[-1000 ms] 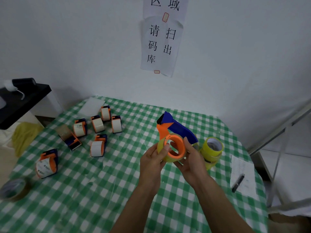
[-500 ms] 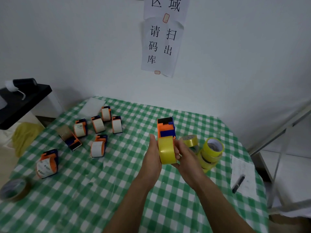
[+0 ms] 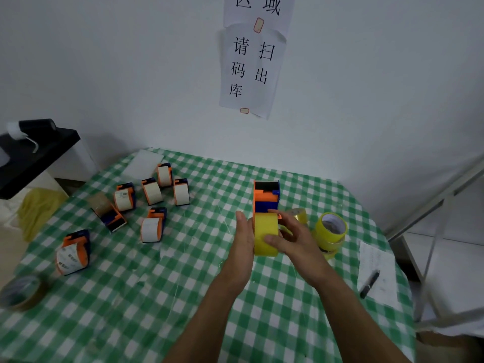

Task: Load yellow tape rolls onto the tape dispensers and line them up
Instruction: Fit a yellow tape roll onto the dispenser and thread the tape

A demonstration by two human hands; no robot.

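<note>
Head view: above the green-checked counter (image 3: 157, 297), an orange-and-blue plastic tape dispenser (image 3: 266, 197) carries a yellow tape roll (image 3: 265, 231). The left hand (image 3: 245, 244) lies flat against the roll; the right hand (image 3: 294, 238) has its fingers clamped on it.

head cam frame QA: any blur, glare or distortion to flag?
Head view: soft, even light, no glare, only faint shadows. The near tablecloth and the brown tape roll at lower left are smeared. The held yellow tape roll and the wall sign are fairly crisp. Wide-angle bending curves the checks toward the edges.
</note>
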